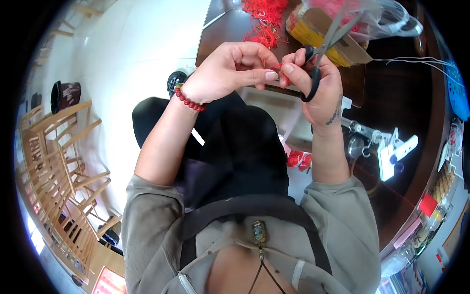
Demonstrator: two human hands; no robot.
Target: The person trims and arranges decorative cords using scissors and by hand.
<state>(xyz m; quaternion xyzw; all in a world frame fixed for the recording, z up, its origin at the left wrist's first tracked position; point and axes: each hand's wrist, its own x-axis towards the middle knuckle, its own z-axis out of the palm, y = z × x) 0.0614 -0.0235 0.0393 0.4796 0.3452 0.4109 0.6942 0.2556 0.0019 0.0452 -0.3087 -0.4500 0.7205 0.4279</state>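
Observation:
Above my lap, my left hand (235, 66) is closed, thumb and fingers pinching a thin red thread (274, 66). A red bead bracelet (188, 100) circles that wrist. Close beside it, my right hand (318, 83) has black-handled scissors (335, 33) hooked over its thumb and fingers, with the blades pointing up and away, blurred and slightly apart. The fingertips of my right hand also pinch the red thread, almost touching my left fingers. Whatever small piece may be between the fingertips is too small to make out.
Red thread bundles (264, 22) lie on the dark table (223, 36) ahead. To their right stands a yellow cardboard box (313, 34) beside a clear plastic bag (391, 19). A white sewing machine part (387, 152) is right of my forearm. Wooden chairs (61, 171) stand at left.

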